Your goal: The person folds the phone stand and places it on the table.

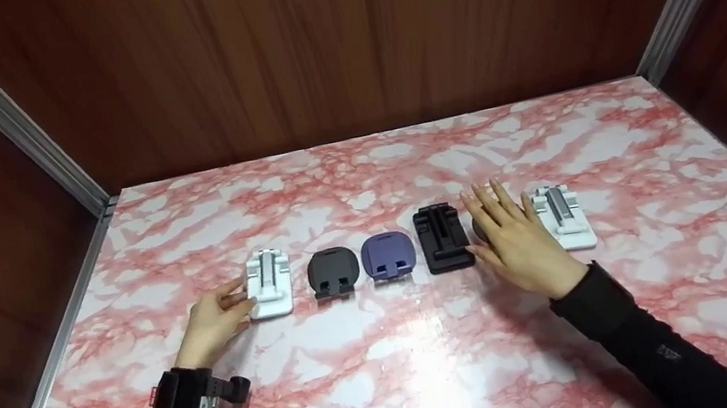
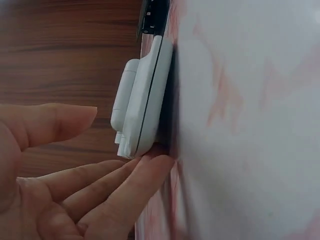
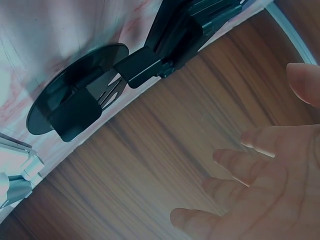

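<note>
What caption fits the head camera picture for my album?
Two hands, left hand touching a white stand, right hand hovering open, over a row of phone stands on pink marble table.

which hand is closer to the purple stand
Right. The right hand hovers two stands to the right of the purple stand; the left hand is farther left, touching the white stand.

Black sleeves (image 1: 653,347), black wrist strap (image 1: 178,397)

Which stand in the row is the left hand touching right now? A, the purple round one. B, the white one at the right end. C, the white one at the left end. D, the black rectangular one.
C: the left hand has its fingertips against the edge of the white stand at the left end, lying flat on the marble table.
</note>
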`<move>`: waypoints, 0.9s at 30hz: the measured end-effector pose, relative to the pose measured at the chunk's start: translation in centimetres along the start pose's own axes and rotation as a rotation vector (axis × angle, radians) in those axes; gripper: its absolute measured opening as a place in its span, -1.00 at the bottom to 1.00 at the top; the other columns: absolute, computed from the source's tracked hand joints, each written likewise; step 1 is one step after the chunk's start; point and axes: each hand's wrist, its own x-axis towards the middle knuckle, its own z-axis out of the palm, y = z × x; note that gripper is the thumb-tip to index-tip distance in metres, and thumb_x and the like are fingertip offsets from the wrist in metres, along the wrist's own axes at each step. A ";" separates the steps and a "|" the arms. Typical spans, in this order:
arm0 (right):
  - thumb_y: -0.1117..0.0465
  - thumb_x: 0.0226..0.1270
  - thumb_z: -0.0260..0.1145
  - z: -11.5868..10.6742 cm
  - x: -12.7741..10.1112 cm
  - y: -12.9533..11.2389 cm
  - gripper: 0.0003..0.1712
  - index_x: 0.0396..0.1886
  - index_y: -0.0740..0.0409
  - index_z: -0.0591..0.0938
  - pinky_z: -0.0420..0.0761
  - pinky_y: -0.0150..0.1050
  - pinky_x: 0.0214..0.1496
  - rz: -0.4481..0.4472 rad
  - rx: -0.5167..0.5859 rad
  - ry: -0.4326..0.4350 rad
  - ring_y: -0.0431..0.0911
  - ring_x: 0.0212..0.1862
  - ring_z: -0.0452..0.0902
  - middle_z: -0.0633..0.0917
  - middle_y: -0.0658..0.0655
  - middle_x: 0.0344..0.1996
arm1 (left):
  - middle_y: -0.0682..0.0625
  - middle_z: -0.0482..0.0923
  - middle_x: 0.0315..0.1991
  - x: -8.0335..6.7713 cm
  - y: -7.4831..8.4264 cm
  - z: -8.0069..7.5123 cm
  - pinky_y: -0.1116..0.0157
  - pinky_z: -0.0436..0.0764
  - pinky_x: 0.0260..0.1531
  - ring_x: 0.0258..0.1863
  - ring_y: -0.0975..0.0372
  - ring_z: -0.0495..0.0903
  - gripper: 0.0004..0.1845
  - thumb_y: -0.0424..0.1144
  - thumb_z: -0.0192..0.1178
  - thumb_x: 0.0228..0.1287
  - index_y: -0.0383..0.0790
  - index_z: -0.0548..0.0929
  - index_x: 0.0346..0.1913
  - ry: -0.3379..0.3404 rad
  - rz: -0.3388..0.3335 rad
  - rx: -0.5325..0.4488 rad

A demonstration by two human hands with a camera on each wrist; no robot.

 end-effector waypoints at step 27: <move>0.01 0.52 0.12 -0.9 -0.2 0.4 -0.19 0.58 0.20 0.04 -0.15 0.46 0.50 0.032 0.000 -0.027 0.28 0.59 -0.25 0.01 0.32 0.57 | -0.35 0.19 0.47 -3.0 3.7 3.3 -0.27 0.44 0.23 0.47 -0.20 0.17 -0.13 -0.06 0.29 0.28 -0.33 0.14 0.52 0.306 0.332 0.601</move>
